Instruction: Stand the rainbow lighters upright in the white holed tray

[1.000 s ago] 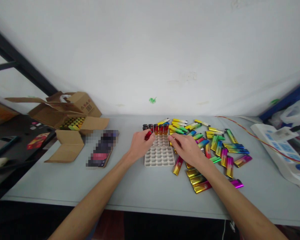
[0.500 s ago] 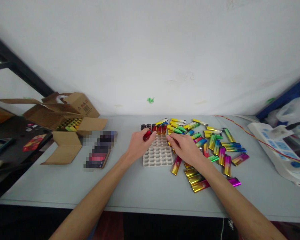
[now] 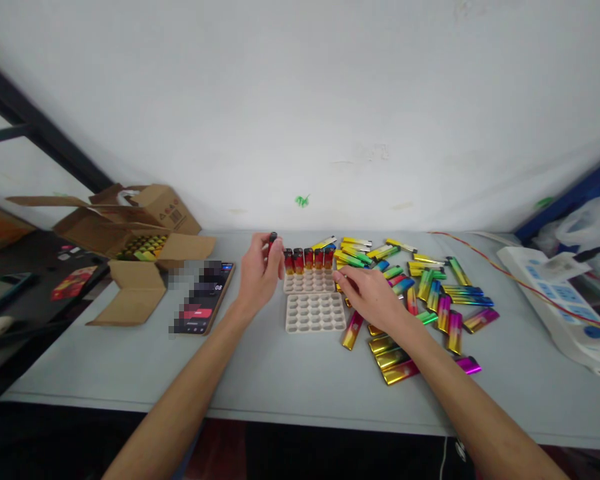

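My left hand [image 3: 261, 279] is closed around a lighter [image 3: 273, 237] whose black top sticks up above the fingers; its body is mostly hidden. Just right of that hand, several red-and-gold lighters [image 3: 309, 261] stand upright in a row along the back of a white pocketed tray [image 3: 293, 291]. A second white section of pockets [image 3: 316, 329] lies in front of it, with no lighters in it. My right hand [image 3: 371, 295] rests at the tray's right edge, thumb and fingers pinched there; the fingertips are partly hidden.
Loose shiny lighters [image 3: 443, 312] in many colours lie spread right of the tray. A white power strip [image 3: 545, 293] with a red-yellow wire is farther right. To the left are a phone [image 3: 215, 293] and an open cardboard box [image 3: 180, 248] holding lighters. A wall stands behind the table.
My left hand has moved left and up, away from the tray, and the lighter in it now points upward. My right hand has stayed at the tray's edge.
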A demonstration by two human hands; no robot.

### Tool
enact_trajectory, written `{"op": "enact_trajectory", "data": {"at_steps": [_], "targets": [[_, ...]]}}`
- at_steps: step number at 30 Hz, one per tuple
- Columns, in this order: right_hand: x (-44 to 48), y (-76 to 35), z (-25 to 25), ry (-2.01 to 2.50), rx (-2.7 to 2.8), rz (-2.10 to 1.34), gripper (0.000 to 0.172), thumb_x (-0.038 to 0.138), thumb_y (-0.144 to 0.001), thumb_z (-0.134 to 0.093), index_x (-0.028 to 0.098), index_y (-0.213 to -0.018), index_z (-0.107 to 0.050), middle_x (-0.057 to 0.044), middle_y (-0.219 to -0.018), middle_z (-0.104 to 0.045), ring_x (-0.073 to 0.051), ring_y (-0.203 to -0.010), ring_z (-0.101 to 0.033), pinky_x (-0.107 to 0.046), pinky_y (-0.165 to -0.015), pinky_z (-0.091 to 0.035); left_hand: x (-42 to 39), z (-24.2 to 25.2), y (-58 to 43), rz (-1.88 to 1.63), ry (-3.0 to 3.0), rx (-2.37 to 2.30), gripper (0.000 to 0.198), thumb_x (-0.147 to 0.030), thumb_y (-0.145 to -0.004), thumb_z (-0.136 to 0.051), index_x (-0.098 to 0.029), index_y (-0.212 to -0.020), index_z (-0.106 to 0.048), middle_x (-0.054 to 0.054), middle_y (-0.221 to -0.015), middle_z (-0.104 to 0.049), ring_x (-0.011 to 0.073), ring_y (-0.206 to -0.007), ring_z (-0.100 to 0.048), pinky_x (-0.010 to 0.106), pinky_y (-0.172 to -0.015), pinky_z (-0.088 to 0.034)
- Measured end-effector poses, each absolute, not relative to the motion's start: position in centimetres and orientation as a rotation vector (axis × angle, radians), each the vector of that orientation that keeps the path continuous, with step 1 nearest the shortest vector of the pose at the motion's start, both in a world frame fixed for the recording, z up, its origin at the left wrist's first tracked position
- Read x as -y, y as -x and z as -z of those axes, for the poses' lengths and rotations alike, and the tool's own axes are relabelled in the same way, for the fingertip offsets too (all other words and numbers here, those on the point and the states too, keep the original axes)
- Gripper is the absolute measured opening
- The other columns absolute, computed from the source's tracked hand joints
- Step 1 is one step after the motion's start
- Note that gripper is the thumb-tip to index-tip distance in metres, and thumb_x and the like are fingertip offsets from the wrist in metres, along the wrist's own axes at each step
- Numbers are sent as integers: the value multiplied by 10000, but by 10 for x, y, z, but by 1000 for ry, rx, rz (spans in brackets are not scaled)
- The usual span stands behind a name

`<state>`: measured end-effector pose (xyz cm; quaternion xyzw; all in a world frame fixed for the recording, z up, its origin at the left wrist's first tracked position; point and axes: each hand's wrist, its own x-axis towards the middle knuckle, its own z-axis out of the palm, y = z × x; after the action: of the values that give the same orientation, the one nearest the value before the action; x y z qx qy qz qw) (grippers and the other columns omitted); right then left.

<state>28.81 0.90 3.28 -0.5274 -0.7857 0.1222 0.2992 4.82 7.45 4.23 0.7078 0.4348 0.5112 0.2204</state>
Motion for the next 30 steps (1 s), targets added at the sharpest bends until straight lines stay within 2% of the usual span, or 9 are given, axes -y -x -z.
{"op": "enact_trajectory", "data": {"at_steps": [2,4,8,14,18,23,30], "targets": [[-9,-289,-33,1399,2091,-326,401,412,-1122,-378,228,-838,-592,-30,-747,-673,-198,-677,-618,-328,-663,-370,-74,-50,-47,-1489,-2091,-1202,366,-465,-1080,-443,-202,-995,-682,66,-955,-618,172,-849,-622,295,-736,-533],[-10,-290,-34,1403,2092,-316,401,410,-1121,-377,230,-831,-587,-34,-754,-676,-204,-685,-623,-334,-667,-375,-74,-54,-46,-1508,-2152,-1171,363,-446,-1070,-486,-204,-1001,-748,74,-966,-623,188,-934,-620,306,-826,-533],[-12,-294,-34,1404,2073,-295,393,407,-1117,-379,236,-838,-596,-51,-774,-688,-227,-721,-643,-347,-674,-394,-77,-52,-46,-1458,-2083,-1011,258,-406,-1018,-610,-214,-1108,-758,74,-1005,-706,187,-908,-660,306,-789,-540],[-12,-295,-35,1412,2076,-258,376,385,-1114,-391,233,-838,-596,-45,-750,-678,-229,-713,-644,-351,-667,-411,-76,-45,-52,-1418,-2348,-1044,183,-343,-939,-744,-220,-1073,-759,55,-1012,-760,195,-938,-666,345,-875,-557],[-12,-295,-36,1421,2072,-246,363,368,-1112,-408,228,-824,-579,-35,-752,-679,-222,-712,-648,-344,-672,-413,-81,-37,-53,-1386,-2492,-956,145,-314,-923,-769,-219,-1032,-756,64,-1054,-750,229,-1100,-653,407,-995,-546],[-12,-300,-42,1446,2024,-248,362,383,-1115,-403,228,-847,-591,-36,-784,-703,-219,-725,-658,-332,-680,-403,-92,-30,-52,-1316,-2527,-940,150,-299,-932,-754,-224,-1061,-755,114,-1336,-668,262,-1263,-608,474,-1084,-517],[-13,-311,-51,1460,1952,-154,371,374,-1107,-417,208,-864,-643,-40,-763,-708,-210,-696,-657,-314,-688,-380,-97,-35,-50,-1170,-2540,-902,139,-306,-964,-703,-209,-1054,-747,116,-1326,-682,269,-1313,-604,470,-1122,-506]]}}
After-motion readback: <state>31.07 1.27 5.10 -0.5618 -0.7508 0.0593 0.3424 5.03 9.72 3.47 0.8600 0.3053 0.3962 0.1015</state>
